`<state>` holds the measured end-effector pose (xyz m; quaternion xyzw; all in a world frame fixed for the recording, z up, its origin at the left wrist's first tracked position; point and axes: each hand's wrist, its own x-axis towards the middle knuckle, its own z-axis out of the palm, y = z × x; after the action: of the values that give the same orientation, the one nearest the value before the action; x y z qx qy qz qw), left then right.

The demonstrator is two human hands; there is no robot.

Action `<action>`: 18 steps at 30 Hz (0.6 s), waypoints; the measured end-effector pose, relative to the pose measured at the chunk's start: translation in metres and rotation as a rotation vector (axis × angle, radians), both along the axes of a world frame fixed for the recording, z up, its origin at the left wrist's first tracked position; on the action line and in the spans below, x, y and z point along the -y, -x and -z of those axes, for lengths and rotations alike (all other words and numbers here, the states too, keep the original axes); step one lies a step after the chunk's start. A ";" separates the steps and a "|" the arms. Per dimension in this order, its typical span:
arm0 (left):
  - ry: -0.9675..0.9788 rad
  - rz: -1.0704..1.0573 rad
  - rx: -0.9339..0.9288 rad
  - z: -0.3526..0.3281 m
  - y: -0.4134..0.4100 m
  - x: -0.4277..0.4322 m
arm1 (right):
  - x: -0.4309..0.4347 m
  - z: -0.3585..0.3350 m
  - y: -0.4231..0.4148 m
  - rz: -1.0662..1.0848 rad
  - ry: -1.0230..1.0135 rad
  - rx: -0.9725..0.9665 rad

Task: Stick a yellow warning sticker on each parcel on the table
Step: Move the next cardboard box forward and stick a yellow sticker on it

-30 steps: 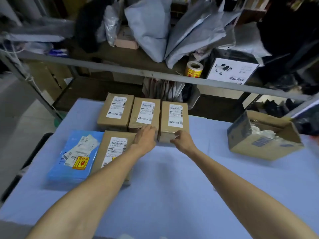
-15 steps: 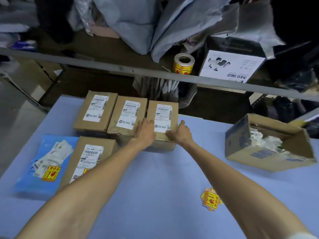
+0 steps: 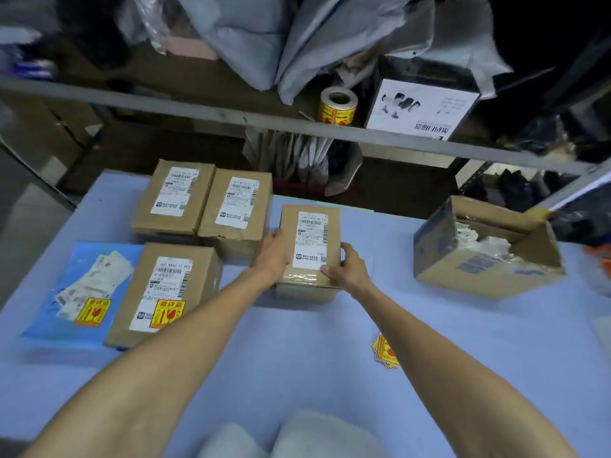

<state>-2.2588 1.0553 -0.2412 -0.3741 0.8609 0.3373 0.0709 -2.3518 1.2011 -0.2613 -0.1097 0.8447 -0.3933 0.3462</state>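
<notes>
Unstickered parcel [image 3: 309,246] sits on the tabletop [image 3: 297,375], left hand [image 3: 271,256] and right hand [image 3: 348,269] each with a grip curled on its sides. Risk: right forearm [image 3: 439,352] passes just over the loose yellow stickers [image 3: 383,353]; a sweep could scatter or crease them

You have one view only: the head camera sits above the near edge of the desk [image 3: 297,355] and faces forward and down, close over your left hand [image 3: 271,256] and right hand [image 3: 351,270]. The far shelf [image 3: 165,105] seems blurred.
</notes>
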 end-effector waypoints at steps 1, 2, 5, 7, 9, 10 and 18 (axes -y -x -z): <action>-0.044 -0.001 -0.025 0.003 -0.011 -0.007 | -0.008 -0.001 -0.010 0.000 0.004 0.002; -0.071 -0.008 -0.050 0.005 -0.021 -0.013 | -0.016 -0.003 -0.020 0.002 0.005 0.006; -0.141 -0.053 -0.101 0.011 -0.051 -0.029 | -0.036 -0.007 -0.048 0.015 0.004 0.027; -0.203 -0.076 -0.110 0.011 -0.068 -0.036 | -0.049 -0.008 -0.063 0.007 0.007 0.052; -0.242 -0.082 -0.112 0.012 -0.084 -0.041 | -0.060 -0.008 -0.074 -0.007 0.012 0.074; -0.259 -0.079 -0.113 0.011 -0.091 -0.045 | -0.065 -0.007 -0.080 -0.009 0.007 0.078; -0.272 -0.180 -0.110 0.008 -0.121 -0.069 | -0.089 -0.005 -0.098 -0.081 -0.026 0.204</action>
<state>-2.1377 1.1246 -0.2490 -0.4175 0.7729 0.4758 0.0432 -2.2537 1.2900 -0.2561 -0.0986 0.8049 -0.3771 0.4474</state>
